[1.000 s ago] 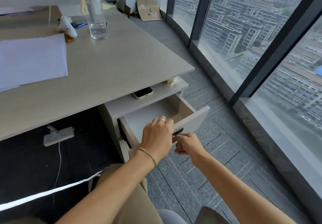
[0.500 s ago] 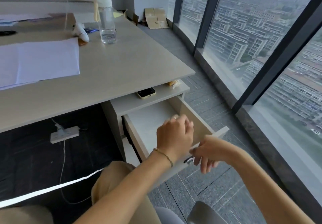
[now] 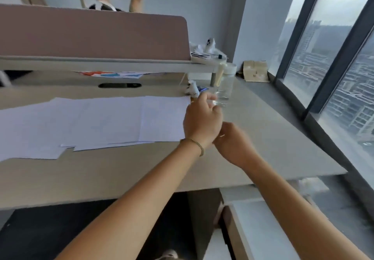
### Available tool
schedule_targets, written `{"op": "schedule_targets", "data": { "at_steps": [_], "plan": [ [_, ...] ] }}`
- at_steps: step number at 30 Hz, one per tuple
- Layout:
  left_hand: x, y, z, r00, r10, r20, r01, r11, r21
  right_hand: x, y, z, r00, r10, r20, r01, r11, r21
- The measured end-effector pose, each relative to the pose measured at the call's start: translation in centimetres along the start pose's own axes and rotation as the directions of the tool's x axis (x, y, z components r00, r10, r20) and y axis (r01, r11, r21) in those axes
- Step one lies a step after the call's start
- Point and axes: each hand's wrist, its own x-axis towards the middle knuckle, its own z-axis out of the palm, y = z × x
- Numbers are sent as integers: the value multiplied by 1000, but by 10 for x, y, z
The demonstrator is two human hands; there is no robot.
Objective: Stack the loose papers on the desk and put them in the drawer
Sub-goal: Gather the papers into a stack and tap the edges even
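Note:
Several loose white papers (image 3: 97, 122) lie overlapped across the left and middle of the light wooden desk (image 3: 263, 138). My left hand (image 3: 202, 120), with a thin bracelet at the wrist, hovers above the desk just right of the papers' right edge, fingers curled and holding nothing. My right hand (image 3: 234, 144) is close beside it to the right, blurred, with nothing visible in it. The drawer (image 3: 261, 227) stands pulled out below the desk's front right corner, its pale inside showing.
A clear water bottle (image 3: 224, 85) stands just behind my left hand, with a small white figure (image 3: 192, 90) beside it. A pink divider panel (image 3: 91, 35) and a raised shelf run along the back. Another person's arms show beyond it. Windows line the right.
Both hands have left the drawer front and risen to the desk top beside the papers. The camera has tilted up from the drawer, which stays pulled out.

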Motion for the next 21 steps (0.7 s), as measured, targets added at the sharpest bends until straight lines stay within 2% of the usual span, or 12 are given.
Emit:
{"op": "schedule_targets", "data": {
  "at_steps": [3,6,8,10,12,14,18,21],
  "plan": [
    [34,-85,-52,998,-39,-45,48,975,218,44,-26,44,998,-10,61,8,999,33],
    [62,-147,-101,997,-39,-71,67,892,448,78,-29,77,996,-32,80,33,999,-19],
    [81,-185,-136,992,-84,-91,123,778,617,102,-33,97,996,-23,84,34,990,-134],
    [95,-221,-168,974,-205,-95,205,620,758,120,-35,118,995,-35,91,58,962,-269],
    [105,-244,-186,949,-300,-101,251,519,817,130,-38,135,996,-43,83,72,923,-379],
    [110,-250,-187,939,-333,-89,263,523,811,134,-43,147,994,-66,85,95,907,-410],
    [118,-238,-167,921,-386,-44,283,589,757,142,-69,166,982,-133,132,172,920,-352],
    [120,-234,-171,950,-310,-23,228,647,728,145,-83,169,989,-133,70,144,969,-200]
  ]
}}
